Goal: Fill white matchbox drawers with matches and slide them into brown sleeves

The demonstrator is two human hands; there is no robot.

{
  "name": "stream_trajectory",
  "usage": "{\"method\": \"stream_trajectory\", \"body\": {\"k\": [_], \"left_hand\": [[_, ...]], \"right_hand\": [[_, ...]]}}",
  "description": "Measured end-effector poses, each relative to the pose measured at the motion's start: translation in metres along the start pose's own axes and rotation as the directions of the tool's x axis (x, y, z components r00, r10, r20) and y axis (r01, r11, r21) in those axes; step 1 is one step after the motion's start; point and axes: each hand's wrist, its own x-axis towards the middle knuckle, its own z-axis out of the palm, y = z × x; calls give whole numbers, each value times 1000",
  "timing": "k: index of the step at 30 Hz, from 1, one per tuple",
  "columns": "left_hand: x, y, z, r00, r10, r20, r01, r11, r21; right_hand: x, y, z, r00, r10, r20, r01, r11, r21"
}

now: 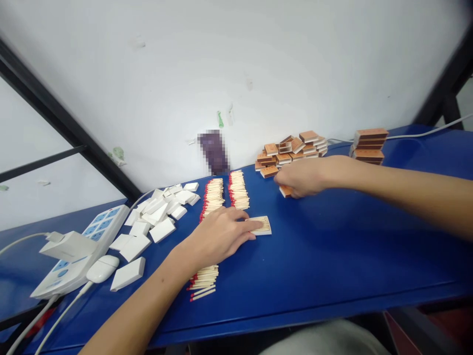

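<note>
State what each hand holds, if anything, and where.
The left hand holds a matchbox tray at its left end; the right hand, an orange matchbox, exact grip hidden.

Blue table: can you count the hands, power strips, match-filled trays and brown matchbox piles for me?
Hands: 2, left hand and right hand
Power strip: 1
Match-filled tray: 1
Brown matchbox piles: 2, heap and stack
Total: 6

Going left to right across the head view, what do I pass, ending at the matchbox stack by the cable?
Power strip → pile of white boxes → left row of matches → right row of matches → match-filled tray → right hand → matchbox stack.
</note>
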Motion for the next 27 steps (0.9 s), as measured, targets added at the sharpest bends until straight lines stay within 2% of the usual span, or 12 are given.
{"method": "stream_trajectory", "body": {"k": [7,13,17,22,27], "left_hand": [[1,2,-2,998,-60,11,60,998,-34],[2,4,-2,996,-89,19,90,996,-21],[2,5,-2,995,-91,27,91,996,0],[4,7,-2,994,-107,30,106,994,20],[5,9,-1,994,-108,31,107,994,24]], "right_hand": [[-9,-7,0,982,-182,46,177,980,91],[-11,-20,4,958,-287,-4,286,951,122],[-9,-20,6,930,-368,1,359,907,220],[-7,-20,7,913,-406,-29,399,879,262],[-8,-23,4,926,-375,-36,370,888,274]]}}
